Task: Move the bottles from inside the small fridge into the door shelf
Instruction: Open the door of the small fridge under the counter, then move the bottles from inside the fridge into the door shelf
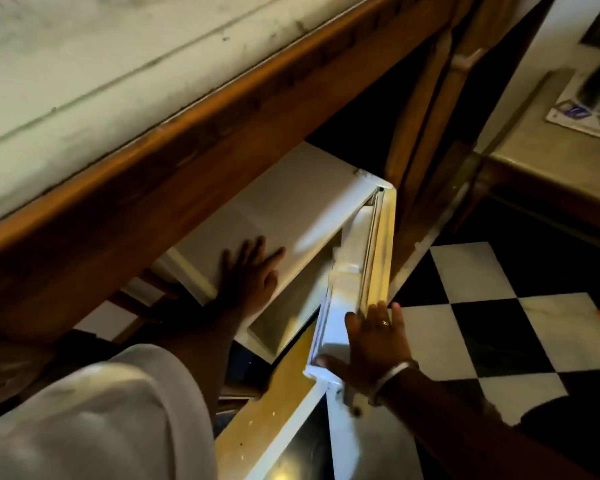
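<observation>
Head view: a small white fridge is seen from above, tucked under a wooden counter, with both bare hands on it.
Sleeve [94, 417]: pale fabric fills the lower left corner, nearest the camera.
Right hand [373, 344]: laid on the top edge of the open fridge door [364, 271]; fingers are spread and draped over the outer edge, the thumb is stretched along the near corner. Nothing is pinched. A ring is worn on one finger and a metal bangle [392, 377] on the wrist.
Left hand [248, 277]: pressed flat on the fridge top [284, 202], fingers slightly spread and extended, nothing held.
Door shelf [347, 268]: a white moulded compartment is seen along the inner side of the door; no contents can be made out in it.
Fridge interior: only a narrow lit gap between cabinet and door is seen; what lies inside is hidden by the fridge top.
Bottles: none can be seen, in the interior or in the door.
Floor [471, 323]: black and white chequered tiles lie right of the door.
Wooden counter edge [174, 161]: it runs diagonally above the fridge, with a pale worktop [101, 64] beyond it.
Far right: papers [589, 116] lie on a second pale surface.
</observation>
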